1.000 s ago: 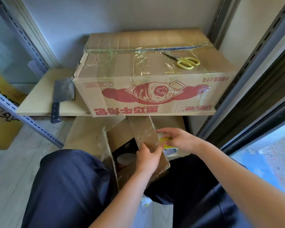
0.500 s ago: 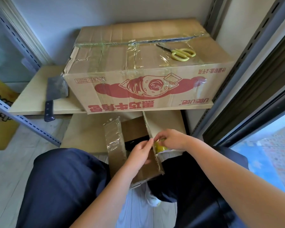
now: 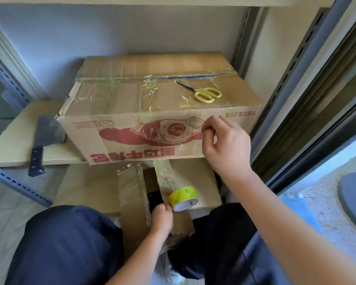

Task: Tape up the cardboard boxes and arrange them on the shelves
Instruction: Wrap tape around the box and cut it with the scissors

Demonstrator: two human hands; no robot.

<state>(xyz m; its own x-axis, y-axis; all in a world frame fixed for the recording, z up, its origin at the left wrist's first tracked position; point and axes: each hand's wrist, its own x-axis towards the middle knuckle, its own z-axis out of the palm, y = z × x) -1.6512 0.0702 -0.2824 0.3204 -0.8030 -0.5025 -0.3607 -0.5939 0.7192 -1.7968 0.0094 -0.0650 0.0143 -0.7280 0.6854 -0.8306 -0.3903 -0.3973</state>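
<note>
A small open cardboard box (image 3: 135, 204) stands between my knees, its flaps wrapped in shiny clear tape. A yellow-green tape roll (image 3: 184, 198) hangs at the right flap. My left hand (image 3: 162, 220) grips that flap's edge, its fingertips against the roll. My right hand (image 3: 222, 145) is raised in front of the large taped box (image 3: 152, 103) on the shelf, thumb and forefinger pinched together with nothing visible between them. The large box has upside-down red print and overhangs the shelf edge.
Yellow scissors (image 3: 206, 93) lie on the large box's top right. A cleaver (image 3: 42, 138) lies on the shelf board (image 3: 12, 140) to the left, handle over the edge. A lower shelf board (image 3: 193, 177) sits behind the small box. Slotted metal uprights (image 3: 284, 83) flank the shelves.
My right hand let go of the tape roll and rose up in front of the large box. My left hand stayed at the small box's flap. The view tilted upward.
</note>
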